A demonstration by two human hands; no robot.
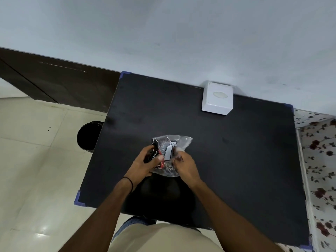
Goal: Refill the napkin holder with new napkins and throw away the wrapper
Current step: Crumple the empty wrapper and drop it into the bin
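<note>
A crumpled clear plastic wrapper with a white label and red and black print is held above the black table. My left hand grips its left side, thumb on top. My right hand pinches its right edge. A white box-shaped napkin holder with an oval slot on top stands at the table's far edge against the wall, well apart from both hands. No loose napkins are visible.
A black round bin stands on the tiled floor just left of the table. A dark wooden panel runs along the far left. A floral-patterned surface borders the table's right side.
</note>
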